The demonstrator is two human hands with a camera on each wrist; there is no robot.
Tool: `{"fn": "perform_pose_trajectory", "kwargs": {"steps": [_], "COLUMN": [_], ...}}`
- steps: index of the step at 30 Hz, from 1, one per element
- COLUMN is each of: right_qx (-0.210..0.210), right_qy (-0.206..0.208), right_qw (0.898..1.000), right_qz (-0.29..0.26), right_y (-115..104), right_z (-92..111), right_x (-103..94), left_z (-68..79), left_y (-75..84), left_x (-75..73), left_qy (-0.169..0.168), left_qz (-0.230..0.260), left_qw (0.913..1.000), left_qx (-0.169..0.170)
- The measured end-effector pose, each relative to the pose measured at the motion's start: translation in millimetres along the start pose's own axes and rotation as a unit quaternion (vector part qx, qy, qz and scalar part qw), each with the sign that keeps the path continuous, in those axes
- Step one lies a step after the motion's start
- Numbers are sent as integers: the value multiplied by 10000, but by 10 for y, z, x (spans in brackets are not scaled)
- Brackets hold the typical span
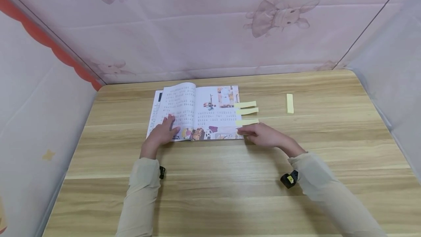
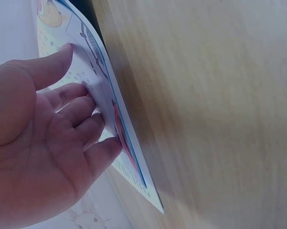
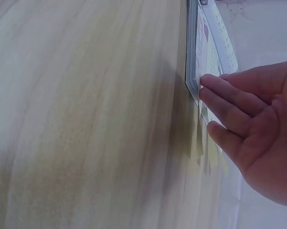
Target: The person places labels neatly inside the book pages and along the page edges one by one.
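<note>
An open book [image 1: 217,120] with printed text and coloured pictures lies on the table. My left hand [image 1: 162,131] rests on the lower part of its left page, the fingers loosely bent, as the left wrist view also shows. At the lower right corner of the book is my right hand [image 1: 264,134], its fingertips touching the page edge with fairly straight fingers. Three yellow sticky strips stick out from the right edge: a top strip [image 1: 246,104], a middle strip [image 1: 248,111] and a bottom strip [image 1: 248,122] close to the right hand.
A small pad of yellow sticky strips [image 1: 289,103] lies on the wooden table [image 1: 217,193], right of the book. Behind the table hangs a pink sheet [image 1: 204,39] with rabbit pictures. Pale walls stand at both sides.
</note>
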State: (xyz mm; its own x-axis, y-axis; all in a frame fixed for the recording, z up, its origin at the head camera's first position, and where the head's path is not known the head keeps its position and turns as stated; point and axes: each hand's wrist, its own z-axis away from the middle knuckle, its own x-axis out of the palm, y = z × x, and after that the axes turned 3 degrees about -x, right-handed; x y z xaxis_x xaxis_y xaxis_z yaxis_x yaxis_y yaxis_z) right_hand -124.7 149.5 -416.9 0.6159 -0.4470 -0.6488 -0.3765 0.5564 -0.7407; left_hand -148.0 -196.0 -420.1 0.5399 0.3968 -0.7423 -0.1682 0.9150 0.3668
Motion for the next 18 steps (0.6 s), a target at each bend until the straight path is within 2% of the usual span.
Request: {"fn": "perform_pose_trajectory", "kwargs": {"steps": [11,18], "right_qx": [75,220], "right_qy": [296,210], "right_qw": [9994,9992], "right_qz": [-144,-268], "right_y": [19,7], "right_z": [-13,-10], "right_x": [45,33], "left_z": [-49,-26], "left_y": [-51,-35], "left_x": [25,-6], "left_qy": [127,388], "left_qz": [-51,123], "left_qw": [9998,9990], "left_qx": [106,165]}}
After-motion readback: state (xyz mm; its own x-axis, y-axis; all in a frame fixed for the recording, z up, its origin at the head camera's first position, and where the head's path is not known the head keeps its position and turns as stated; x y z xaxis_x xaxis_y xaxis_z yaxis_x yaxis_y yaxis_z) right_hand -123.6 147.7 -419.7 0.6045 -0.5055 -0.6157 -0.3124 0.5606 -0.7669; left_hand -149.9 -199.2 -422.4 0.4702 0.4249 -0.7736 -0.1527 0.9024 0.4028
